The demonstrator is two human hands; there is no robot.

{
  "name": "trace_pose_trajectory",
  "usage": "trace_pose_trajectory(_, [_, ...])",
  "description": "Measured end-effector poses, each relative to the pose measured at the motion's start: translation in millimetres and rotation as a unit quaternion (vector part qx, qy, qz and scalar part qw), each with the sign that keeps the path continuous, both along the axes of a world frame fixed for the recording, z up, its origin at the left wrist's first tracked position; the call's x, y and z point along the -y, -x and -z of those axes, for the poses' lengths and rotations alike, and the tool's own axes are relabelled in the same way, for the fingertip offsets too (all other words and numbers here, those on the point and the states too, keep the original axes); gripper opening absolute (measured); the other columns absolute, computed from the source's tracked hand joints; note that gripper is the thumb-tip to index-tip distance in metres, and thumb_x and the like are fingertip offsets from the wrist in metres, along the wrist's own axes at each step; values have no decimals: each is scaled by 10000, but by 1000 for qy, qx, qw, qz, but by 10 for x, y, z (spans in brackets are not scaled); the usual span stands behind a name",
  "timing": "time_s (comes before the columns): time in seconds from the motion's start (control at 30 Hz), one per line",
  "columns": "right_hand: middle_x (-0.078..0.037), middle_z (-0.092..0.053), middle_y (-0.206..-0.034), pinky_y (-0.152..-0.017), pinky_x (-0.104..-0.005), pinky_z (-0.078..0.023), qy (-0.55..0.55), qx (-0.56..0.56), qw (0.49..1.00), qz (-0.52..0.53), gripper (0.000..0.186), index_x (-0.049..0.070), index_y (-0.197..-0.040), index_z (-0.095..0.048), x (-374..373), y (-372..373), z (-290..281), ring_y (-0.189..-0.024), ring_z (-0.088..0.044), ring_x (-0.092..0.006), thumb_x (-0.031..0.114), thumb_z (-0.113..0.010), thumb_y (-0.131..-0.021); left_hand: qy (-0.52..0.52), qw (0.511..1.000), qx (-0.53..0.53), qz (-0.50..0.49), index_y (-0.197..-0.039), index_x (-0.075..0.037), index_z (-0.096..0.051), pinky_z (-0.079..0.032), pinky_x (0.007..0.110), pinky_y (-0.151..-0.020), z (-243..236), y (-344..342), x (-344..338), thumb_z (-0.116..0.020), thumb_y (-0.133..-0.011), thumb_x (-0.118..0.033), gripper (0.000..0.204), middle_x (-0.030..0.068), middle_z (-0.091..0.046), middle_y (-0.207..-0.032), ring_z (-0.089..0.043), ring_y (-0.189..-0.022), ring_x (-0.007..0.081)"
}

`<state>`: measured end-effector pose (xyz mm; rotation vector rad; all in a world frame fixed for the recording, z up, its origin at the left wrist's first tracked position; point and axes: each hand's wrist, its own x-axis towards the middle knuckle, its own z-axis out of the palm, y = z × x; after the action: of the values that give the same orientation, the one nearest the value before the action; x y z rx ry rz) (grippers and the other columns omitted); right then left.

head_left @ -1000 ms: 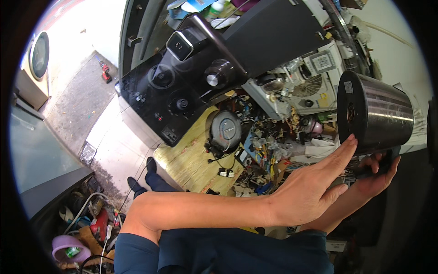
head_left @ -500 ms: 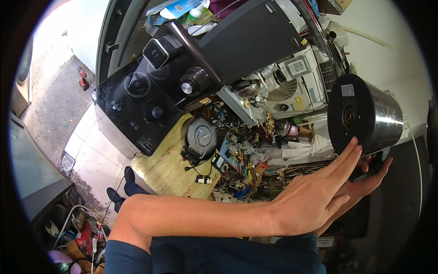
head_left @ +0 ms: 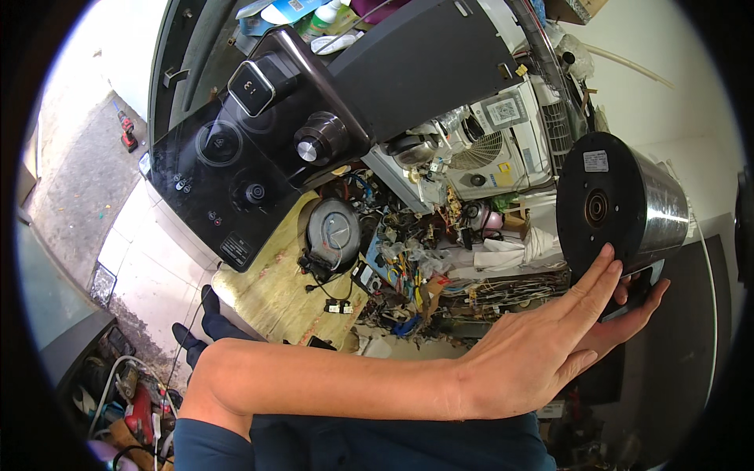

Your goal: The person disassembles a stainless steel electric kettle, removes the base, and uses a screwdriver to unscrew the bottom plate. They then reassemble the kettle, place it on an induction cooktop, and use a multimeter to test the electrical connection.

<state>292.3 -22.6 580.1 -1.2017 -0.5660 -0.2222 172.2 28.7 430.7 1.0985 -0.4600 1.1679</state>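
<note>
A cylindrical stainless-steel pot is tipped on its side at the right, its round black base toward me, with a central ring fitting and a small label. My left hand is stretched out, fingertips touching the lower edge of that base. Behind it, my right hand is closed on the pot's dark handle, partly hidden by the pot and my left hand.
A black glass-topped kettle station with a small display stands left of centre. Below it, a round grey appliance sits on a yellowish board beside tangled wires and parts. A red drill lies on the floor by the doorway; clutter fills the lower left.
The pot and both hands have shifted slightly left and down in the picture, and more of the base faces me. The surrounding scene has slid left as the view turned.
</note>
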Motion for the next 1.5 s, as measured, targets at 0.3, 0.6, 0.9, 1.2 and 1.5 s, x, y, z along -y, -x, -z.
trace_pose_trajectory(0.3, [44,-670,-700,-432,-188,-327,64,38,995,-61,544,121,-888,-705,125,-164,-30,-488,-487,-31,647,-639,-1010,25,1000,-13,7,-1731,-68,35,-619,454,-937,12,56,-46,-758,-945,-50,1116,256,-269,-1736,-640,-1277,448])
trace_pose_trajectory(0.6, [27,-673,-686,-424,-187,-332,70,42,991,-104,552,116,-881,-702,210,-332,22,-474,-492,-38,649,-638,-1010,10,1000,-28,-5,-1732,-85,46,-616,461,-919,56,53,-44,-716,-980,-116,1071,230,-12,-1802,-615,-1309,484])
trace_pose_trajectory(0.9, [-10,-682,-702,-401,-198,-332,94,39,987,-125,604,92,-886,-688,339,-387,-5,-458,-492,-57,673,-600,-1024,6,1000,-26,-3,-1742,-111,53,-619,455,-897,90,38,5,-700,-1008,-185,1054,211,6,-1811,-657,-1206,525])
trace_pose_trajectory(1.2, [3,-682,-703,-407,-200,-341,94,30,987,-129,588,91,-901,-708,403,-430,1,-462,-495,-60,657,-607,-1026,6,1000,-30,5,-1731,-96,79,-621,472,-912,95,77,35,-744,-953,-92,1133,252,-8,-1795,-634,-1265,511])
trace_pose_trajectory(1.5, [8,-681,-703,-411,-203,-340,93,25,990,-100,583,96,-896,-709,386,-401,121,-463,-495,-61,658,-614,-1020,-13,999,-45,12,-1726,-73,79,-631,464,-875,109,92,16,-766,-930,-71,1162,264,44,-1790,-658,-1225,490])
